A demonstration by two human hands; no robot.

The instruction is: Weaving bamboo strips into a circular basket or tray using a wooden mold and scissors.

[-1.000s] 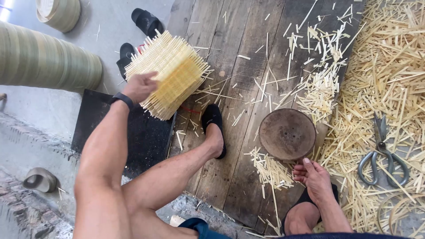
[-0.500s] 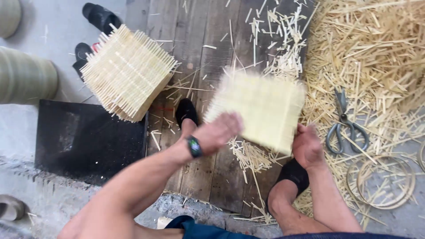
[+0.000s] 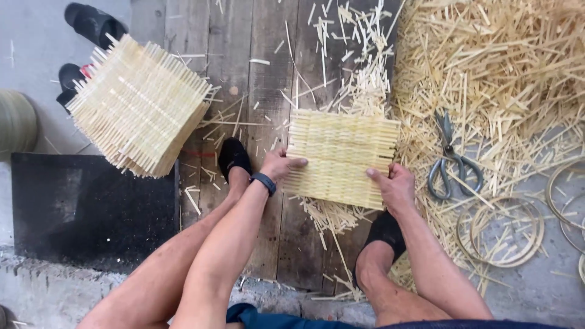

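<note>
Gripping a woven mat point(image 3: 341, 157) by its two sides, the person holds it flat over the plank floor point(image 3: 250, 91), near the middle of the boards. The left hand point(image 3: 281, 166) lies on the mat's left edge, fingers spread across the weave and thumb below, so it is clamped on the mat; a dark watch point(image 3: 264, 182) sits on that wrist. The right hand point(image 3: 393, 186) is closed on the mat's lower right corner, thumb on top. The mat is pale, roughly square, with loose stick ends jutting out on every side. A foot in a black shoe point(image 3: 234, 157) rests just left of the mat, and the other shoe point(image 3: 384, 234) shows below it. Toward the floor's left edge lies a stack of mats point(image 3: 137, 106), tilted, partly over a black sheet point(image 3: 85, 207). Two black sandals point(image 3: 91, 24) sit at the far left corner. Off the floor's right edge spreads a heap of offcuts point(image 3: 499, 67), with scissors point(image 3: 451, 161) lying on it and thin hoops point(image 3: 499, 231) nearer the person.
</note>
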